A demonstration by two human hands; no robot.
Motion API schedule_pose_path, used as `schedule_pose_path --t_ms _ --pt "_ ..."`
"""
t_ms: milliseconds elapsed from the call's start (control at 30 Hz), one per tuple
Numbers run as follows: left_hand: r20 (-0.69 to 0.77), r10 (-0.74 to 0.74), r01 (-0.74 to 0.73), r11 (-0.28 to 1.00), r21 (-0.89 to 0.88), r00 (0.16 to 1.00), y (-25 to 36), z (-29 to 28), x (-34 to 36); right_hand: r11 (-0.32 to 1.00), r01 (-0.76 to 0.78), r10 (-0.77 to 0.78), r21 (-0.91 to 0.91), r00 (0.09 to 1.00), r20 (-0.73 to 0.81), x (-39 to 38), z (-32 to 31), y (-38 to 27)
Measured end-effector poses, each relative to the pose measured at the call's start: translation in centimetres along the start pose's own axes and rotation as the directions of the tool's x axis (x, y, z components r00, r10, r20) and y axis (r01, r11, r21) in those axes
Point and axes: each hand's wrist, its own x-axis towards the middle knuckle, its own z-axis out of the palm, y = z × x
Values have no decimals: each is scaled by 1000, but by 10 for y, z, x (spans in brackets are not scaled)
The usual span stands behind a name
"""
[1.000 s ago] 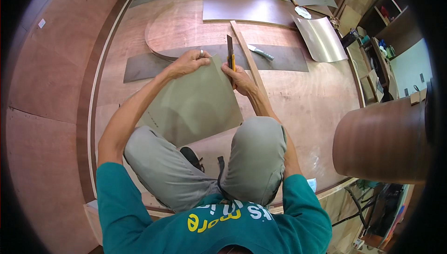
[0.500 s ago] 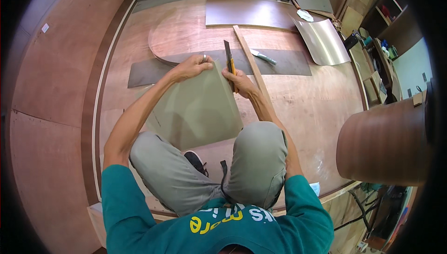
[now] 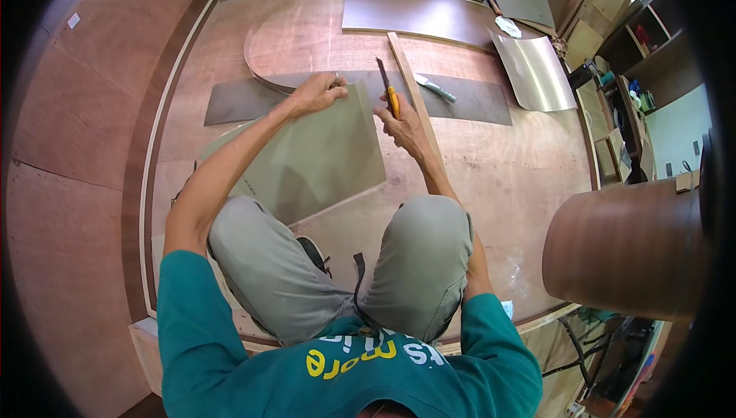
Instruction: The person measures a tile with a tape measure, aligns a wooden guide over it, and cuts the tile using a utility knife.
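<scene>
Plywood platform [image 3: 498,180] fills my view. Greenish sheet [image 3: 322,154] nearer its left edge than right; I see left hand [image 3: 318,94] pinching sheet's far edge, right hand [image 3: 406,125] curled around yellow-handled cutter [image 3: 393,102].

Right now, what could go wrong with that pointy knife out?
The yellow-handled knife in the right hand has its blade bare, so a slip toward the left hand might cut it. The greenish-grey sheet, held near its top corner by the left hand, might shift if that grip loosens.
</scene>
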Motion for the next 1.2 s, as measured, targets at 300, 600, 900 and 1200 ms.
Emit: schedule_pose_path --t_ms 300,600,900,1200 --pt "-64 72 -65 991 114 995 9 11 11 996 -64 67 -54 996 51 -12 7 10" --pt "-74 80 -69 987 145 994 -8 14 13 990 -99 109 -102 989 96 -13 15 11" --pt "-85 117 -103 983 155 989 -4 16 15 988 -90 105 -126 987 121 -11 11 17" --pt "-75 62 -48 982 180 995 -2 14 13 991 -107 115 -84 988 104 -12 12 17"
